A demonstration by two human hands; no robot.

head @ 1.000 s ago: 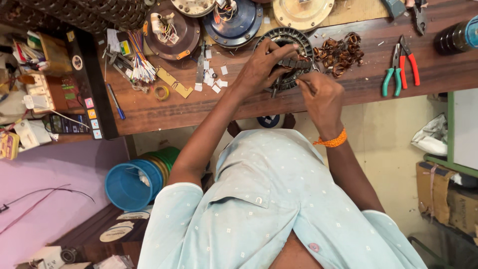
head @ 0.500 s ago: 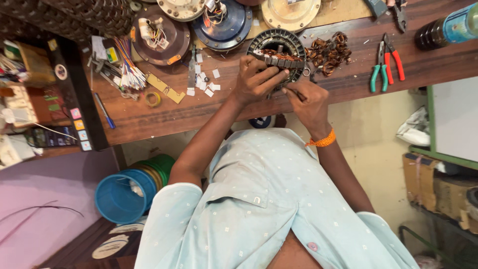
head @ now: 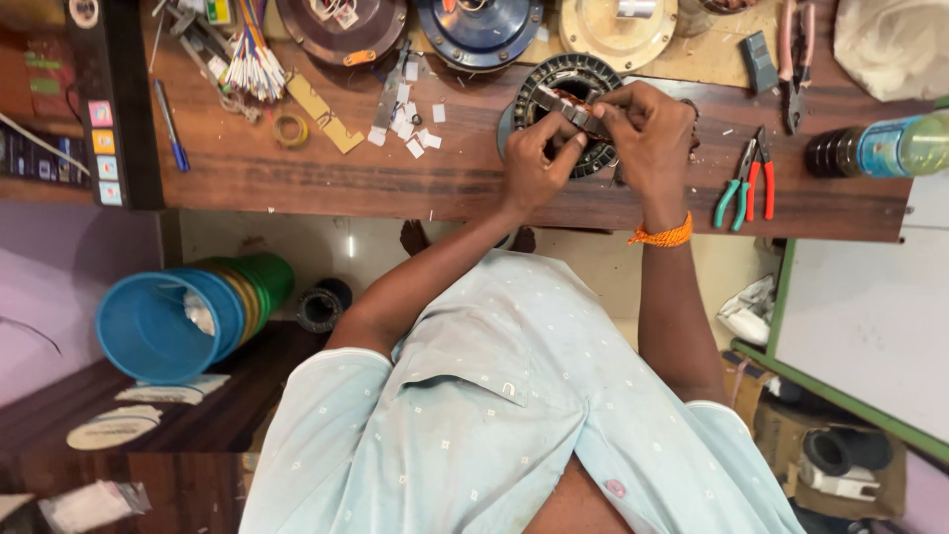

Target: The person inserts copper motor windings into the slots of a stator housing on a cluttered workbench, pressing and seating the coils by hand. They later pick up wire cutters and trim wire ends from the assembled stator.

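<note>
I have both hands closed on the same job: my left hand (head: 534, 163) pinches the near side of a small grey strip or wedge, and my right hand (head: 647, 138) grips its other end with thumb and fingertips, both held over the round motor stator (head: 563, 89), a black ring with copper windings that lies flat on the wooden surface (head: 326, 178) directly beneath my hands. To do this step well I judge I should keep the strip lined up with its slot, steady the ring with the heel of the left hand, and press evenly without scraping the copper; whether the strip is already seated I cannot tell, since my fingers hide the slot. Just right of my right hand lie two pliers (head: 746, 183), one with teal handles and one with red, close enough to catch my wrist. Farther right a plastic bottle (head: 890, 143) lies on its side. Left of my left hand are white paper scraps (head: 410, 124), a small roll of tape (head: 290, 130) and a blue pen (head: 170, 124). Beyond my hands sit a blue motor housing (head: 479, 30) and a cream round cover (head: 618, 30). Blue and green stacked buckets (head: 183, 316) lie below the surface, well clear.
</note>
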